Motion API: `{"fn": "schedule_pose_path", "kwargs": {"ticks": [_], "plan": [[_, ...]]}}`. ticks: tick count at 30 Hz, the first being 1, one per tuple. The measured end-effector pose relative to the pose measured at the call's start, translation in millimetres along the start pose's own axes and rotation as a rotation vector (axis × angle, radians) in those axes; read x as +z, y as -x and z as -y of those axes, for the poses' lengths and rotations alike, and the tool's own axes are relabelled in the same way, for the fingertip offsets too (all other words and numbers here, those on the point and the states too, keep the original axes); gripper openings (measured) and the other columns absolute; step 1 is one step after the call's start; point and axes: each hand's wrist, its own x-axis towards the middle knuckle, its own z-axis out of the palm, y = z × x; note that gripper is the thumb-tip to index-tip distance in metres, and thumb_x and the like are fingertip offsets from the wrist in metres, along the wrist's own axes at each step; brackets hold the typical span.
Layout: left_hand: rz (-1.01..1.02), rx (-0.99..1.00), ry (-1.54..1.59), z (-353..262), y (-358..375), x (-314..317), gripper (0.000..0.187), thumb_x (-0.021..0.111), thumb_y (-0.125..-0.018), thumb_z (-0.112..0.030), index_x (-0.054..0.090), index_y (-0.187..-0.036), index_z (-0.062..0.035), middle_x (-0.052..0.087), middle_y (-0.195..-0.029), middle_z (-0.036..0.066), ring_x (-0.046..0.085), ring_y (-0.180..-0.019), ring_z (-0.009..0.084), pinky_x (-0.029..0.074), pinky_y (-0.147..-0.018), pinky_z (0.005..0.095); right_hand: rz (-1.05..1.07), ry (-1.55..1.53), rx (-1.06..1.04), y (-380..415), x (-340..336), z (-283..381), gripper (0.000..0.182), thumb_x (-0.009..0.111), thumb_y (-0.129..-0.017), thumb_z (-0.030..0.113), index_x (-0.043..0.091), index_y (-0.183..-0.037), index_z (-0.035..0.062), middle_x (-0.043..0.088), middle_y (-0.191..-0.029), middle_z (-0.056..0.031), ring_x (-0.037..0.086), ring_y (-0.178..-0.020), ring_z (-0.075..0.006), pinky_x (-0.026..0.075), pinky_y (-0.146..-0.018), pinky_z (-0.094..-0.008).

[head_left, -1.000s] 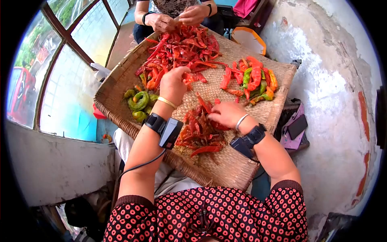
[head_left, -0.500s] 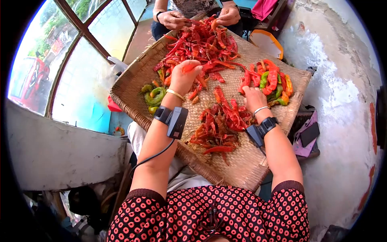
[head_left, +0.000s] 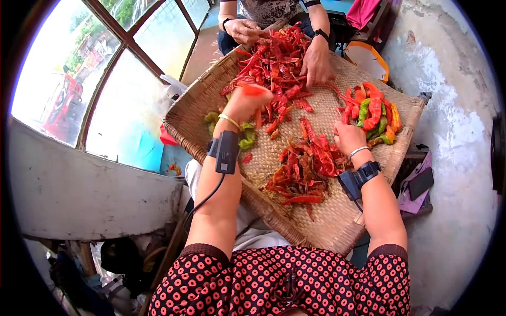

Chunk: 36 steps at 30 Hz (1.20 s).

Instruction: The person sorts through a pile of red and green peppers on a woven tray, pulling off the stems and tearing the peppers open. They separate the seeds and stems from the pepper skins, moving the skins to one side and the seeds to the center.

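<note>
My left hand [head_left: 243,105], blurred by motion, is closed on a red chili pepper [head_left: 256,89] at the near left edge of the big pile of red chilies [head_left: 276,63]. Beside its wrist lie a few green peppers [head_left: 247,136]. My right hand [head_left: 350,138] has its fingers curled together beside a heap of red, green and orange peppers [head_left: 377,113]; what those fingers hold is hidden. Between my forearms sits a smaller pile of dried, shrivelled red chilies [head_left: 303,171]. All of these lie in a shallow woven basket [head_left: 258,176].
Across the basket, a co-worker's one hand [head_left: 245,31] is at the big pile's far edge and the other [head_left: 317,62] reaches down beside it. Windows [head_left: 124,100] stand left, a rough wall [head_left: 437,131] right. An orange-rimmed container [head_left: 367,59] is behind the basket.
The view has shifted, so the basket appears farther right. The co-worker's hand on the right has come down from the pile's top to its right side. My left hand has moved slightly left over the basket.
</note>
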Motion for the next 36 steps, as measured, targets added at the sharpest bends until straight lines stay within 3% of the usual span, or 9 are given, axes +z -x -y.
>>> {"fn": "schedule_pose_path", "kwargs": {"ticks": [1, 5, 8, 11, 13, 17, 21, 27, 36], "plan": [[0.289, -0.036, -0.129, 2, 0, 0, 0.015, 0.061, -0.077, -0.013, 0.063, -0.089, -0.0037, 0.058, -0.067, 0.003, 0.052, -0.048, 0.0086, 0.038, -0.040, 0.0224, 0.002, -0.040, 0.006, 1, -1, 0, 0.014, 0.055, -0.071, 0.012, 0.051, -0.085, 0.0096, 0.060, -0.073, -0.0132, 0.058, -0.073, -0.0326, 0.045, -0.065, -0.0431], [0.125, 0.120, -0.285, 2, 0, -3, 0.019, 0.060, -0.076, -0.007, 0.058, -0.092, 0.0044, 0.060, -0.079, 0.010, 0.059, -0.051, 0.0167, 0.045, -0.042, 0.0252, 0.027, -0.059, 0.044, 1, -4, 3, 0.014, 0.056, -0.071, 0.014, 0.052, -0.084, 0.0096, 0.060, -0.073, -0.0129, 0.058, -0.073, -0.0326, 0.045, -0.065, -0.0437], [-0.388, 0.201, 0.096, 20, -17, -15, 0.032, 0.062, -0.075, -0.007, 0.052, -0.102, 0.0047, 0.060, -0.080, 0.011, 0.059, -0.056, 0.0170, 0.046, -0.048, 0.0284, -0.010, -0.116, 0.034, 3, 1, 4, 0.016, 0.057, -0.071, 0.015, 0.052, -0.086, 0.0097, 0.060, -0.073, -0.0133, 0.058, -0.073, -0.0323, 0.045, -0.065, -0.0435], [-0.927, 0.387, -0.372, 36, -33, -19, 0.045, 0.066, -0.069, -0.013, 0.050, -0.108, 0.0010, 0.057, -0.096, 0.015, 0.055, -0.089, 0.0250, 0.044, -0.077, 0.0329, -0.072, -0.033, -0.002, 5, 8, 3, 0.016, 0.056, -0.072, 0.016, 0.054, -0.085, 0.0094, 0.059, -0.074, -0.0148, 0.058, -0.074, -0.0323, 0.045, -0.065, -0.0433], [-0.942, 0.585, -0.527, 30, -26, -8, 0.043, 0.065, -0.067, -0.011, 0.051, -0.107, -0.0006, 0.054, -0.100, 0.016, 0.050, -0.096, 0.0285, 0.041, -0.082, 0.0350, -0.051, -0.168, 0.038, 0, 9, -1, 0.012, 0.055, -0.072, 0.016, 0.056, -0.082, 0.0083, 0.059, -0.075, -0.0155, 0.057, -0.074, -0.0325, 0.045, -0.064, -0.0427], [-0.494, 0.729, -0.603, 34, -20, 28, 0.022, 0.065, -0.069, -0.011, 0.060, -0.089, -0.0057, 0.059, -0.091, 0.012, 0.057, -0.079, 0.0272, 0.046, -0.072, 0.0339, -0.174, -0.335, 0.025, 0, -2, 9, 0.009, 0.056, -0.071, 0.014, 0.059, -0.076, 0.0067, 0.060, -0.078, -0.0132, 0.058, -0.074, -0.0304, 0.046, -0.065, -0.0384], [0.027, 0.765, -0.636, 16, 11, 72, 0.038, 0.061, -0.066, -0.006, 0.056, -0.104, -0.0110, 0.055, -0.104, 0.010, 0.058, -0.083, 0.0289, 0.049, -0.071, 0.0337, -0.213, -0.515, -0.115, 12, -20, 36, 0.011, 0.059, -0.070, 0.011, 0.060, -0.079, 0.0056, 0.060, -0.077, -0.0125, 0.059, -0.073, -0.0279, 0.047, -0.065, -0.0350], [0.431, 0.616, -0.736, 39, 6, 73, 0.029, 0.061, -0.069, -0.016, 0.060, -0.097, -0.0110, 0.058, -0.094, 0.011, 0.058, -0.079, 0.0276, 0.048, -0.069, 0.0348, 0.106, -1.036, -0.081, 19, -26, 44, 0.011, 0.056, -0.072, 0.006, 0.061, -0.081, 0.0022, 0.061, -0.073, -0.0043, 0.057, -0.066, -0.0118, 0.046, -0.063, -0.0260], [0.212, 0.680, -0.742, 23, 11, 67, 0.023, 0.066, -0.067, -0.017, 0.063, -0.087, -0.0076, 0.060, -0.080, 0.010, 0.058, -0.074, 0.0264, 0.046, -0.065, 0.0337, 0.097, -1.426, 0.145, 18, -36, 21, 0.018, 0.052, -0.084, 0.018, 0.056, -0.094, 0.0034, 0.058, -0.070, -0.0017, 0.055, -0.057, -0.0057, 0.043, -0.047, -0.0176]]}}
